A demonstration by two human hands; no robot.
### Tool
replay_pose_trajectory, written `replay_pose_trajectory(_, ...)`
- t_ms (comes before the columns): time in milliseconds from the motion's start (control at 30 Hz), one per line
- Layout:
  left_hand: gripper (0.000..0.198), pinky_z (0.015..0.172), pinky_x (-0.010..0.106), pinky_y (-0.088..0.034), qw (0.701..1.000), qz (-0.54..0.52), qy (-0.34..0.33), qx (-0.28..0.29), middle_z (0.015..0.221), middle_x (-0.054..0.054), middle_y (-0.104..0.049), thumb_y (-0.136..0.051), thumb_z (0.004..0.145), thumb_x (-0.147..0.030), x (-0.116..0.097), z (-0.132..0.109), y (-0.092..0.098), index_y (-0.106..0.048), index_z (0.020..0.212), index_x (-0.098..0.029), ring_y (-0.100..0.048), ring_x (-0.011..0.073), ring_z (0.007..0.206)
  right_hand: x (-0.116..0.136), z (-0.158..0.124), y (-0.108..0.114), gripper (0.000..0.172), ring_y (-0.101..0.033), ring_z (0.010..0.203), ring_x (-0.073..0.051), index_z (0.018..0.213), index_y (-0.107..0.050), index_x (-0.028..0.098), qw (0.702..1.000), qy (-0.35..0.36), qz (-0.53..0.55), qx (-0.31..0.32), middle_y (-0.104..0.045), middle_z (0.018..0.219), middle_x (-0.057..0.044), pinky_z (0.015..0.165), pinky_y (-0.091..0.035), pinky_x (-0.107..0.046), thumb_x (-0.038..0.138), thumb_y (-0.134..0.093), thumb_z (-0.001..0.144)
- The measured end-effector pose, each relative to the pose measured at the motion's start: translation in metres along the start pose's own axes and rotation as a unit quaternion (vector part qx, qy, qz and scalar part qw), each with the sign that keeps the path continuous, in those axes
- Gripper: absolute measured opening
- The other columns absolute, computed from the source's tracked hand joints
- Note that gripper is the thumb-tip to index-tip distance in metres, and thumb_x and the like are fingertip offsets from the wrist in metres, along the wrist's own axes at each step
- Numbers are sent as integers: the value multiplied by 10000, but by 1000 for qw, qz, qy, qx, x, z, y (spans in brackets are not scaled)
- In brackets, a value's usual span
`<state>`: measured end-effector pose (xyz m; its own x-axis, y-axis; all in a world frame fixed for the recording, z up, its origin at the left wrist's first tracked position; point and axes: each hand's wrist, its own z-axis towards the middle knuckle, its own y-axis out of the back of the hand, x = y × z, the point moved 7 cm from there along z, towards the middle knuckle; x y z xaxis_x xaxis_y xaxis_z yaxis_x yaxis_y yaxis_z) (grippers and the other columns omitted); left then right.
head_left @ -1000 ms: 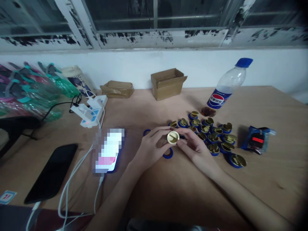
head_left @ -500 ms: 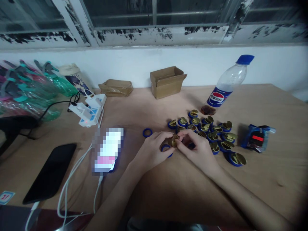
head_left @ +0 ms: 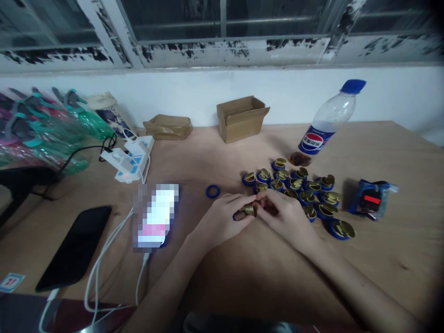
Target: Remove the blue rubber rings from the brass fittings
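Note:
My left hand (head_left: 222, 217) and my right hand (head_left: 286, 214) meet at the middle of the wooden table (head_left: 243, 277), both pinched on one small gold metal cap (head_left: 250, 209). A blue ring (head_left: 237, 216) lies on the table right under my left fingers. Another loose blue ring (head_left: 212, 191) lies just left of the hands. Behind and right of my right hand sits a cluster of several gold caps set in blue rings (head_left: 301, 187).
A Pepsi bottle (head_left: 328, 122) stands at the back right, an open cardboard box (head_left: 240, 118) behind the cluster. A lit phone (head_left: 157, 215), a dark phone (head_left: 74, 247), white cables and a power strip (head_left: 126, 162) lie left. A blue packet (head_left: 371, 199) lies right.
Both hands have lowered the gold cap from facing up toward the table, close to the blue ring. The cap is now turned on its side between the fingers.

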<state>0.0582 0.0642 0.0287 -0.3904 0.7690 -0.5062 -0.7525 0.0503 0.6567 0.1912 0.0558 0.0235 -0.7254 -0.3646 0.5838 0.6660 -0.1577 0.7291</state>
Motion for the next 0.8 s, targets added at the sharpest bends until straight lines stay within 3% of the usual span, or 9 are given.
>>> replay_pose_trajectory(233,378,835,355,-566,1000,2,15,-9,1031,66,-725,-684,780,-166,1,1,1,-603,1148,-189,-689,205,927,3,-4,4,55,-517,547,-113,878,-496,214,995,16,-88,-35,-557,688,7,511,-405,-245,264,-514,893)
replay_pose_trajectory(433,414,811,318,-572,999,0,26,-22,1039,61,-723,-708,791,-232,5,1,5,-584,1185,-214,-697,184,897,4,-6,7,103,-499,479,-94,983,-503,208,996,20,-72,-54,-528,615,40,471,-391,-224,289,-490,920)
replay_pose_trajectory(800,407,863,328,-564,999,2,21,-36,1074,52,-715,-706,795,-224,1,1,8,-576,1181,-230,-690,190,948,8,-7,8,142,-475,450,-91,960,-595,203,996,51,-52,-58,-529,564,39,467,-371,-231,259,-470,925)
